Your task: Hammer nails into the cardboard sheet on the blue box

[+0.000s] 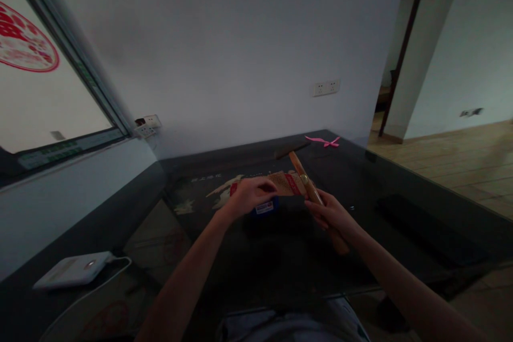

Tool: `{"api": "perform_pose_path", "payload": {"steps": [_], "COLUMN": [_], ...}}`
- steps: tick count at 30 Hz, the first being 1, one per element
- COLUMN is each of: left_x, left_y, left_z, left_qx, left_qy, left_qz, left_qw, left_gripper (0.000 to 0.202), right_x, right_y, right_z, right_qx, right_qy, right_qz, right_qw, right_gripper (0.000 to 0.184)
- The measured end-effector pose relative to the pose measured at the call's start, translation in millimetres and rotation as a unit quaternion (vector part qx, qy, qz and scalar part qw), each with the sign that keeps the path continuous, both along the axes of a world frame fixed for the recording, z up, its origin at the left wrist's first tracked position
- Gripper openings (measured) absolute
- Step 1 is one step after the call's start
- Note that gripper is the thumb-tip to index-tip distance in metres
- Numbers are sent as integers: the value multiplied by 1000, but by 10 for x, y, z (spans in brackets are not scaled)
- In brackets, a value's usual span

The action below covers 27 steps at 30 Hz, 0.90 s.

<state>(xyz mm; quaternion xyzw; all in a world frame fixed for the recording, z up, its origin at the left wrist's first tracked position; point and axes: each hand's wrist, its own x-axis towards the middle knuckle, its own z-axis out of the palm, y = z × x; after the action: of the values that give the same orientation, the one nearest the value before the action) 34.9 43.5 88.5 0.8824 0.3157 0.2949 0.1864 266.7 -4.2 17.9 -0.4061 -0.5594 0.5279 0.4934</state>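
A hammer (298, 166) with a dark head and a wooden handle is in my right hand (331, 216), tilted with its head up and away from me. My left hand (254, 193) is held low with its fingers curled together in a pinch; whatever is between the fingertips is hidden. Just behind it lies a brown patterned piece with red bands (280, 184), which looks like cardboard or a packet. Close below the left fingers sits a small blue object with a white label (264, 207). Whether the fingers touch either one, I cannot tell.
The dark glossy table (240, 262) reaches back to the wall. A pink ribbon (326, 141) lies at its far right corner. On the left is a white power bank (74, 271) with a cable. A long black object (428, 230) lies on the right.
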Motion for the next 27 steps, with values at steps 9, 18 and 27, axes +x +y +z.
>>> {"api": "perform_pose_path", "payload": {"steps": [9, 18, 27], "left_x": [-13, -11, 22], "left_y": [796, 815, 797], "left_z": [-199, -402, -431], "left_qx": [76, 56, 14], "left_qy": [-106, -105, -141], "left_qz": [121, 125, 123], "left_qw": [984, 985, 982], "left_gripper": [11, 14, 14], "right_x": [-18, -2, -3], "right_y": [-7, 2, 41], "right_z": [26, 19, -2], "right_qx": [-10, -11, 15], "right_qy": [-2, 11, -90], "right_qz": [-9, 3, 5], "right_qw": [1000, 1000, 996], "right_gripper": [35, 33, 30]}}
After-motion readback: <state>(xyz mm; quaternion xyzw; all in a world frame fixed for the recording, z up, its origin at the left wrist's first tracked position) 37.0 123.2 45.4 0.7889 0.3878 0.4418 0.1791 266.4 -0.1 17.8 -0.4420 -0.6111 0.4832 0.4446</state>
